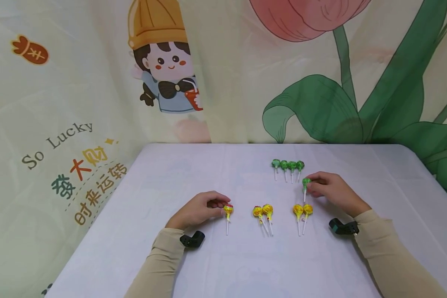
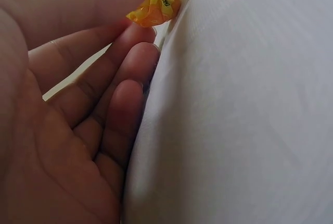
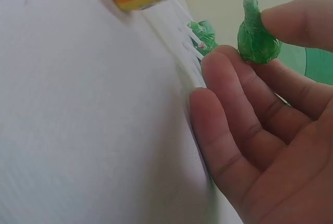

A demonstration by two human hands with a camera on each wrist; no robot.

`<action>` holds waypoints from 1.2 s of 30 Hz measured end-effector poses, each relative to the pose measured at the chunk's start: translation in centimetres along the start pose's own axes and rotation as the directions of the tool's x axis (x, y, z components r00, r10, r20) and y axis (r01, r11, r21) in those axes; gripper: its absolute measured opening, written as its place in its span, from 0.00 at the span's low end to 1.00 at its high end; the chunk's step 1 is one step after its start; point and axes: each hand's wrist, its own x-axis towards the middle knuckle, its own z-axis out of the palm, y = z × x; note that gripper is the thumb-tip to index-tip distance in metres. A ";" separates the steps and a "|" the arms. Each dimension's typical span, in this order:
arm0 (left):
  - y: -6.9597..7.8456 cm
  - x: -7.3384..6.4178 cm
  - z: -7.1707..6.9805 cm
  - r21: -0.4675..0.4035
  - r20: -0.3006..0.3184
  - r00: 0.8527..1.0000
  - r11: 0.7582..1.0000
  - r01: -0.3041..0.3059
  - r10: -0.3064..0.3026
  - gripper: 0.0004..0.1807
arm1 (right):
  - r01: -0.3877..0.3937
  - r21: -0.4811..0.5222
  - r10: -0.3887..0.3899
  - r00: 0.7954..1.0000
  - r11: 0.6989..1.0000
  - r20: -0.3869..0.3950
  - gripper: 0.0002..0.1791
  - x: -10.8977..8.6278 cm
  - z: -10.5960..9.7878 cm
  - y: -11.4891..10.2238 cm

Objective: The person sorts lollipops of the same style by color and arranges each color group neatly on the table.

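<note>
My left hand [image 1: 199,210] pinches a yellow lollipop with a red top [image 1: 228,209] between thumb and fingers, its stick pointing toward me. In the left wrist view the thumb partly hides the yellow wrapper [image 2: 156,10], and the fingertips rest at the white cloth. Further right, my right hand [image 1: 334,192] pinches a green lollipop [image 1: 306,182] by its candy end. The right wrist view shows the green wrapper [image 3: 258,36] between thumb and fingers. Just below that lollipop lie two yellow lollipops [image 1: 303,211], side by side.
Two more yellow lollipops [image 1: 263,212], one with a red top, lie between the hands. Behind them a row of several green lollipops [image 1: 288,165] sits near the far edge of the white table [image 1: 208,165]. A printed cloth [image 1: 231,82] hangs behind the table.
</note>
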 end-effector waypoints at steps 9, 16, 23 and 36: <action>0.2 -0.1 -0.1 0.043 -0.014 1.000 0.999 -0.018 0.018 0.17 | -0.005 -0.027 0.005 1.000 1.000 -0.022 0.31 0.1 -0.6 0.3; 0.2 -0.2 0.1 0.044 -0.017 1.000 0.999 -0.018 0.019 0.15 | -0.009 -0.035 0.007 0.999 0.999 -0.041 0.30 0.5 -1.1 0.6; -0.1 -0.2 0.2 0.058 -0.031 0.999 0.998 -0.009 0.011 0.14 | -0.038 -0.011 0.037 0.997 0.999 -0.068 0.29 1.1 -1.5 0.9; -0.3 -0.2 0.6 0.074 -0.038 0.999 0.997 -0.020 0.023 0.15 | -0.047 -0.033 0.043 0.992 0.998 -0.117 0.28 3.7 -2.5 1.7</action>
